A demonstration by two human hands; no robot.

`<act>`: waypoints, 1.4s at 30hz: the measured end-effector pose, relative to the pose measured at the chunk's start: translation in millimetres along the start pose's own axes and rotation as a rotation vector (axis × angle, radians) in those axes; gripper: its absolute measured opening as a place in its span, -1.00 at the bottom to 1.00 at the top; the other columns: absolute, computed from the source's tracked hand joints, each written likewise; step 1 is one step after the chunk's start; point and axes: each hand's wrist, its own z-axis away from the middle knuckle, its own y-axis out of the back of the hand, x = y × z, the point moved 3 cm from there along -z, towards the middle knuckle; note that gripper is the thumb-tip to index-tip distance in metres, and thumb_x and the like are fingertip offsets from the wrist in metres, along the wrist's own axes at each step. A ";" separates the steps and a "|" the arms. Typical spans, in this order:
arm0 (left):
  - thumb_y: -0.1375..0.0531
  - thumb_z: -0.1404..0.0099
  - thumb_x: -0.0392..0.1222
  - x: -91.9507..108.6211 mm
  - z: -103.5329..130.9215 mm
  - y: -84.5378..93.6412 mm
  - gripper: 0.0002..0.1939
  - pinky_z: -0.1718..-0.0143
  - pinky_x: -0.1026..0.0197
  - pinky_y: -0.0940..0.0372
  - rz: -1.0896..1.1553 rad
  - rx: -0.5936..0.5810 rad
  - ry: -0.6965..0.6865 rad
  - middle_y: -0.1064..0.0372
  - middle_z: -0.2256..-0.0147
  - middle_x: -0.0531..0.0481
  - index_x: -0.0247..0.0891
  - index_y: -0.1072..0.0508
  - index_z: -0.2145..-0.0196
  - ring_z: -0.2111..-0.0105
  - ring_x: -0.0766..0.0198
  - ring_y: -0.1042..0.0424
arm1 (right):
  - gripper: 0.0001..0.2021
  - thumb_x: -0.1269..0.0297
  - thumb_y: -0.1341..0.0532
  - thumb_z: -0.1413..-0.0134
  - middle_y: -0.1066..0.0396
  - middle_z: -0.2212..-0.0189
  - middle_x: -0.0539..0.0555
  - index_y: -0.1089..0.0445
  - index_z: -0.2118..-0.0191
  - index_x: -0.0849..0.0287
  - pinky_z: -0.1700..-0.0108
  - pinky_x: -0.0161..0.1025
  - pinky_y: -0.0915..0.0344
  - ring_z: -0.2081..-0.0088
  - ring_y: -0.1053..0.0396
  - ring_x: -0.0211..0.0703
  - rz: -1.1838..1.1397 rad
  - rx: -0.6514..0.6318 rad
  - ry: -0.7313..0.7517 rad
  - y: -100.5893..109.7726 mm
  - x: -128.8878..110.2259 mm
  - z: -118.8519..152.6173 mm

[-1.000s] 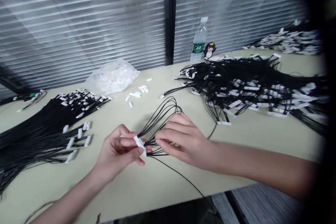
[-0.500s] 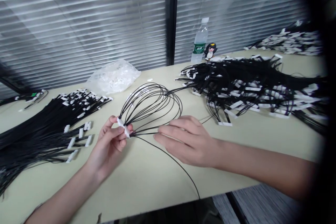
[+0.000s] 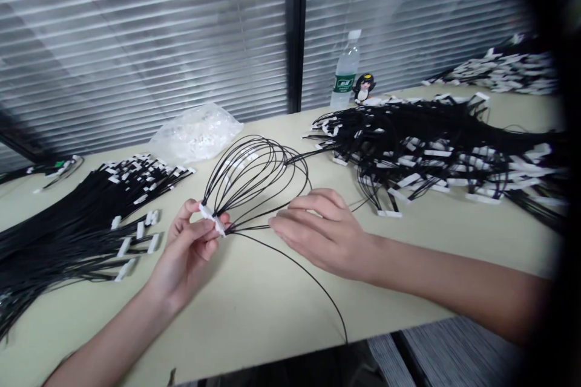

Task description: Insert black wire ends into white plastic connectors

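Observation:
Between the thumb and fingers of my left hand (image 3: 188, 248) are white connectors (image 3: 212, 219), held above the table. Several thin black wires (image 3: 254, 184) loop up and to the right from them, and one single wire (image 3: 313, 275) curves down to the table's front edge. My right hand (image 3: 324, 233) is at the right of the loops, its fingers bent and closed round a black wire that runs to the connectors. The fingertips partly hide this wire.
A bundle of black wires (image 3: 59, 217) with white ends lies left. A larger pile (image 3: 422, 145) is at the right, another (image 3: 508, 69) behind it. A clear plastic bag (image 3: 195, 133), a bottle (image 3: 345, 69) and a penguin figure (image 3: 364, 88) stand near the blinds.
The connectors and wire loops have tilted and shifted slightly up and left. My right hand has risen a little and moved slightly right along the wire.

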 end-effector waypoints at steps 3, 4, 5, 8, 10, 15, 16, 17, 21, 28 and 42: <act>-0.20 -0.07 -0.46 1.3 -0.9 0.8 -0.71 0.58 0.55 -0.31 0.016 0.016 -0.006 -0.39 0.40 0.03 -0.12 -0.33 0.29 0.55 0.48 -0.38 | -0.74 0.48 -0.24 0.06 -0.40 0.25 -0.01 -0.31 0.19 0.15 0.17 -0.23 -0.16 0.21 -0.21 -0.23 0.108 0.140 0.028 6.7 -1.0 -2.7; -0.19 -0.08 -0.46 1.7 -1.2 1.0 -0.71 0.59 0.55 -0.31 0.024 0.012 -0.006 -0.39 0.40 0.03 -0.13 -0.33 0.30 0.56 0.48 -0.38 | -0.75 0.49 -0.24 0.07 -0.39 0.28 -0.01 -0.30 0.21 0.15 0.21 -0.24 -0.16 0.25 -0.20 -0.23 0.131 0.167 0.042 7.6 -0.1 -2.6; -0.19 -0.08 -0.46 2.1 -1.5 1.3 -0.72 0.58 0.56 -0.31 0.032 0.006 -0.004 -0.39 0.40 0.03 -0.13 -0.33 0.30 0.55 0.48 -0.38 | -0.77 0.50 -0.24 0.07 -0.38 0.33 0.00 -0.29 0.23 0.17 0.25 -0.25 -0.16 0.30 -0.20 -0.24 0.137 0.165 0.053 7.0 1.6 -2.1; -0.17 -0.10 -0.46 2.9 -2.1 2.6 -0.73 0.57 0.57 -0.31 0.050 -0.002 -0.001 -0.39 0.40 0.03 -0.12 -0.34 0.31 0.54 0.50 -0.37 | -0.83 0.49 -0.19 0.02 -0.36 0.41 0.00 -0.25 0.26 0.22 0.35 -0.27 -0.14 0.39 -0.19 -0.26 0.087 -0.001 0.022 -3.0 11.2 2.4; -0.17 -0.09 -0.46 3.4 -2.4 3.8 -0.74 0.55 0.57 -0.32 0.060 0.018 -0.001 -0.39 0.39 0.04 -0.12 -0.35 0.32 0.55 0.51 -0.36 | -0.88 0.46 -0.15 -0.03 -0.36 0.42 0.01 -0.24 0.26 0.24 0.36 -0.27 -0.15 0.40 -0.21 -0.26 0.052 -0.068 -0.029 -9.6 17.6 6.3; -0.18 -0.08 -0.46 6.4 -4.2 4.1 -0.76 0.52 0.59 -0.32 0.041 0.065 -0.059 -0.40 0.37 0.01 -0.14 -0.33 0.34 0.49 0.49 -0.39 | -0.90 0.37 -0.05 -0.16 -0.27 0.57 -0.04 -0.25 0.22 0.23 0.46 -0.34 -0.13 0.52 -0.19 -0.32 -0.200 -0.183 -0.110 -11.1 14.2 4.3; -0.19 -0.08 -0.47 7.1 -4.8 4.1 -0.75 0.51 0.60 -0.31 0.027 0.075 -0.077 -0.41 0.36 0.01 -0.15 -0.33 0.35 0.47 0.48 -0.40 | -0.89 0.38 -0.02 -0.18 -0.28 0.57 -0.05 -0.25 0.21 0.22 0.45 -0.35 -0.15 0.52 -0.20 -0.34 -0.354 -0.253 -0.100 -9.5 9.4 1.8; -0.19 -0.07 -0.47 7.6 -5.5 4.1 -0.75 0.51 0.60 -0.31 0.013 0.083 -0.089 -0.41 0.36 0.01 -0.15 -0.33 0.35 0.45 0.48 -0.41 | -0.87 0.40 0.01 -0.19 -0.31 0.53 -0.04 -0.25 0.20 0.22 0.41 -0.36 -0.19 0.49 -0.24 -0.35 -0.541 -0.317 -0.094 -7.0 4.5 -1.1; -0.19 -0.06 -0.47 8.1 -8.0 4.1 -0.72 0.56 0.61 -0.28 -0.012 0.072 -0.107 -0.41 0.37 0.03 -0.13 -0.32 0.32 0.50 0.50 -0.38 | -0.80 0.47 0.11 -0.23 -0.37 0.26 0.13 -0.18 0.11 0.29 0.21 -0.31 -0.29 0.24 -0.34 -0.33 -1.320 -0.371 -0.282 6.2 0.8 -12.4; -0.19 -0.05 -0.47 8.8 -8.2 5.0 -0.71 0.61 0.59 -0.24 -0.012 0.062 -0.108 -0.40 0.38 0.03 -0.12 -0.33 0.32 0.54 0.50 -0.36 | -0.72 0.38 -0.03 -0.17 -0.37 0.32 0.02 -0.08 -0.01 0.13 0.45 -0.37 -0.21 0.52 -0.24 -0.41 -1.672 -0.197 -0.701 4.5 46.9 -12.9; -0.19 -0.05 -0.45 11.1 -7.2 4.3 -0.70 0.61 0.56 -0.20 -0.034 -0.009 -0.119 -0.41 0.44 0.03 -0.07 -0.32 0.32 0.42 0.41 -0.40 | -0.66 0.47 0.02 -0.19 -0.45 0.23 0.16 -0.25 -0.06 0.28 0.23 -0.43 -0.27 0.21 -0.40 -0.33 -1.372 -1.013 -0.163 8.7 5.6 -11.9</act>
